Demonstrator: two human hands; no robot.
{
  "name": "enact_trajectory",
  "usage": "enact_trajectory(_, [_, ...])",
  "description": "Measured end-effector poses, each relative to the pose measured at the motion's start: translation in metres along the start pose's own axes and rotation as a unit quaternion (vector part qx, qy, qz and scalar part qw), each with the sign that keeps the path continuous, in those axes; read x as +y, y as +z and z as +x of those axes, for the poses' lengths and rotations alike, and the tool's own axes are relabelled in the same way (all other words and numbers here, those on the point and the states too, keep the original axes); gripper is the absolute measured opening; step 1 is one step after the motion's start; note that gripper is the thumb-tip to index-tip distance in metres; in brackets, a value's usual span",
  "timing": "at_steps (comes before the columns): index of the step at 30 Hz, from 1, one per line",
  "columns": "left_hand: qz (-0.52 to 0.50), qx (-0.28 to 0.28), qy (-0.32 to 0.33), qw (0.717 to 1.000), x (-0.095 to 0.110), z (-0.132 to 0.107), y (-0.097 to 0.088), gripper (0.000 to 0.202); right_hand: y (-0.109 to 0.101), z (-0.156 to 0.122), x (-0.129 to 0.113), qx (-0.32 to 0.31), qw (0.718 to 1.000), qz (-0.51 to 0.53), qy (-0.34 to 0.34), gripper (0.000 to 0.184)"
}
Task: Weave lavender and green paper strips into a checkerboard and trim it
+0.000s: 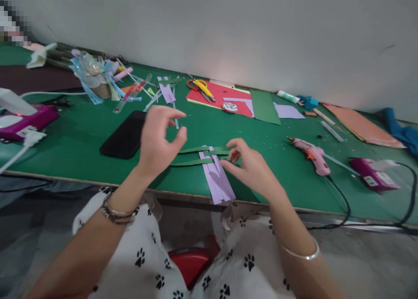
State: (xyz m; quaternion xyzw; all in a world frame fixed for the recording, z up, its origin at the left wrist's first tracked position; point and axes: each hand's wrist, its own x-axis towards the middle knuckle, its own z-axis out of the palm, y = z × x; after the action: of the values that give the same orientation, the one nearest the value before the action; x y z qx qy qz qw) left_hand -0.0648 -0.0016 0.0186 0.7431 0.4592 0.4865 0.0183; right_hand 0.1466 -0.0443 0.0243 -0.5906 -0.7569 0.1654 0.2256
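Pale purple paper strips [218,183] lie near the front edge of the table, with narrow green paper strips [191,162] woven across their upper part. My left hand [160,136] is raised to the left of the weave, thumb and fingers apart and nothing between them. At the right ends of the green strips is my right hand [248,164], its fingers bent with a gap between thumb and forefinger. Whether a fingertip touches a strip cannot be made out. A black phone [120,136] lies beside my left hand, partly covered by it.
A pink glue gun [311,155] and a purple power box [374,173] with cables sit at right; another purple box [29,122] is at left. Yellow-handled scissors [204,89] lie on red paper [196,99] at the back. Green paper [266,107] and a glue tube [288,96] are nearby.
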Motion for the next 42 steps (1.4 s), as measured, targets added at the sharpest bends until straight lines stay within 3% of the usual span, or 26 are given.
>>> enact_trajectory(3, [-0.033,-0.243,0.080,0.966,0.011,0.006,0.014,0.023,0.014,-0.012,-0.009,-0.006,0.994,-0.104,0.040,0.042])
enact_trajectory(5, [-0.027,-0.347,0.092,0.933,0.014,0.010,0.027,0.030,0.022,-0.014,-0.014,-0.018,0.991,-0.125,0.051,0.041])
enact_trajectory(8, [-0.008,-0.437,0.096,0.894,0.014,0.015,0.040,0.036,0.028,-0.011,-0.015,-0.025,0.991,-0.120,0.058,0.043])
enact_trajectory(12, [0.024,-0.495,0.093,0.864,0.009,0.020,0.046,0.035,0.030,-0.008,-0.008,-0.007,0.994,-0.101,0.048,0.046])
enact_trajectory(15, [0.031,-0.503,0.084,0.860,0.006,0.019,0.049,0.030,0.030,-0.009,-0.004,0.010,0.995,-0.091,0.031,0.046])
enact_trajectory(23, [0.086,-0.429,0.084,0.895,0.007,0.011,0.061,0.021,0.019,-0.006,-0.003,0.034,0.994,-0.092,0.041,0.027])
enact_trajectory(26, [0.058,-0.414,0.079,0.905,0.004,0.010,0.062,0.020,0.015,-0.004,-0.002,0.054,0.993,-0.086,0.056,0.031])
enact_trajectory(33, [-0.034,-0.366,0.033,0.929,-0.002,0.006,0.060,0.020,0.010,0.000,0.005,0.086,0.992,-0.085,0.020,0.032])
enact_trajectory(42, [-0.025,-0.341,0.033,0.939,-0.005,0.006,0.057,0.013,0.005,0.009,0.014,0.061,0.987,-0.135,0.067,0.023])
